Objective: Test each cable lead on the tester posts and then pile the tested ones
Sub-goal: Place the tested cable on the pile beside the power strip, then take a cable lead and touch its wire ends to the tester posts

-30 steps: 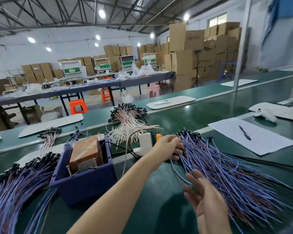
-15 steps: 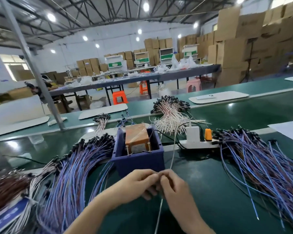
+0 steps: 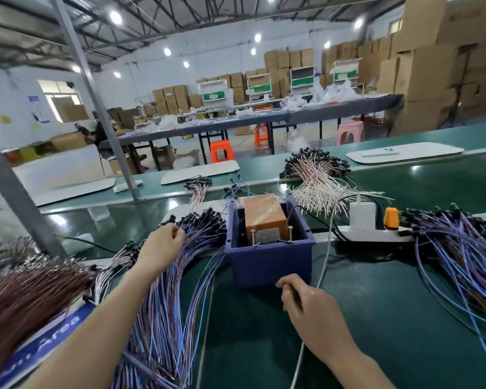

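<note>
The left hand [image 3: 163,248] is stretched over the left lead pile [image 3: 166,318], its fingers curled onto the black connector ends at the far end of the pile; whether a single lead is pinched cannot be told. The right hand [image 3: 306,304] is held low over the surface [image 3: 376,318], just in front of the blue bin [image 3: 267,262], with fingers curled and thumb laid against the forefinger; whether anything is held cannot be told. A white cable [image 3: 324,262] is seen running past that hand toward the near edge.

The blue bin stands between the two hands, toward the middle of the surface. Inside it an orange-brown tester [image 3: 264,217] is seated, and two upright brass posts [image 3: 253,237] are seen at the tester's near face. A black wire is led over the bin's right wall.

The left lead pile, blue and purple, is fanned from beside the bin to the near edge. A bundle of brown leads [image 3: 26,299] lies at the left edge. A right lead pile [image 3: 460,262] of the same blue and purple is spread toward the right edge. Beside the bin's right wall a power strip [image 3: 376,235] is laid, carrying a white charger [image 3: 362,216] and an orange plug [image 3: 391,219]. Behind the bin, pale leads [image 3: 314,183] are heaped.
</note>
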A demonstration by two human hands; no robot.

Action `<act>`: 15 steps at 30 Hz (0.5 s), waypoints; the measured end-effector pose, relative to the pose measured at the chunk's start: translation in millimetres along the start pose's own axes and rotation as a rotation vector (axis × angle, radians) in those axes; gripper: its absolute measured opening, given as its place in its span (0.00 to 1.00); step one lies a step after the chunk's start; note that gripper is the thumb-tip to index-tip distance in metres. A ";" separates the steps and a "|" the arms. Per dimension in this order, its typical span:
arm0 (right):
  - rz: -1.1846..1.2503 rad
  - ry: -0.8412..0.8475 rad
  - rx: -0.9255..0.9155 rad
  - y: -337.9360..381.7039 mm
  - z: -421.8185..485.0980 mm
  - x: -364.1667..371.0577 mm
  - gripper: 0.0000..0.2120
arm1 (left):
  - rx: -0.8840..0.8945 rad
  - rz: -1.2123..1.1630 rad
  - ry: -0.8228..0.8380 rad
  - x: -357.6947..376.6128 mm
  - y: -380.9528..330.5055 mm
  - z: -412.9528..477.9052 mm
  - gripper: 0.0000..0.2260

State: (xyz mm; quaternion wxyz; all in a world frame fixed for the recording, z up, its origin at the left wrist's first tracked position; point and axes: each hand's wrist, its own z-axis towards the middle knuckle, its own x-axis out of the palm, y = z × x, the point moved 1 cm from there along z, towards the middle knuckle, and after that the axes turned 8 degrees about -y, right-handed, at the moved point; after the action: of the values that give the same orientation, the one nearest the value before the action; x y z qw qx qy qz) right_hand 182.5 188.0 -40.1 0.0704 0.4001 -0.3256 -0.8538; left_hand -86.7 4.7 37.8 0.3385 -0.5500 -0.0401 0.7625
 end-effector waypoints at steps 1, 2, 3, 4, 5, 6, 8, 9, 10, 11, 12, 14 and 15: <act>0.001 -0.002 0.004 0.0 0.0 0.2 0.07 | -0.034 0.018 -0.015 3.5 1.8 4.4 0.12; 0.002 -0.005 0.007 0.0 -0.1 0.7 0.07 | -0.062 0.043 -0.008 7.0 2.8 7.0 0.13; 0.003 -0.010 0.011 -0.1 -0.1 0.9 0.07 | -0.083 0.077 0.006 10.1 3.3 8.3 0.13; 0.007 -0.017 0.016 -0.7 0.0 1.2 0.07 | -0.099 0.118 0.014 13.2 3.5 8.6 0.14; 0.012 -0.024 0.021 -1.6 0.0 1.5 0.07 | -0.111 0.161 0.016 15.8 3.6 8.5 0.14; 0.015 -0.029 0.024 -2.2 0.1 1.8 0.07 | -0.118 0.197 0.015 18.2 4.1 8.2 0.14; 0.013 -0.031 0.023 -3.1 -0.2 2.0 0.07 | -0.127 0.244 0.007 22.1 4.3 8.5 0.14; 0.012 -0.033 0.021 -3.1 -0.2 2.3 0.07 | -0.129 0.269 0.005 22.5 3.5 9.4 0.13; 0.010 -0.038 0.017 -3.2 0.1 2.5 0.07 | -0.129 0.302 0.002 22.6 2.1 10.5 0.12; 0.010 -0.045 0.015 -3.4 -0.1 2.3 0.07 | -0.126 0.339 0.003 22.2 0.4 11.8 0.11; 0.012 -0.050 0.016 -3.8 -0.2 1.9 0.07 | -0.123 0.371 0.003 21.7 -0.7 12.9 0.09; 0.017 -0.053 0.019 -4.6 0.0 1.7 0.08 | -0.127 0.385 -0.005 19.6 -0.1 14.4 0.06; 0.016 -0.054 0.019 -5.3 -0.1 1.4 0.08 | -0.128 0.379 -0.014 18.8 0.5 14.6 0.07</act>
State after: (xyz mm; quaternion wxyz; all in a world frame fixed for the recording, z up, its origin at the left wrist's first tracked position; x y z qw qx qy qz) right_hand 182.3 191.5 -44.3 0.0645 0.3752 -0.3387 -0.8604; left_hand -102.7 19.3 28.1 0.1530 -0.5630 0.0132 0.8121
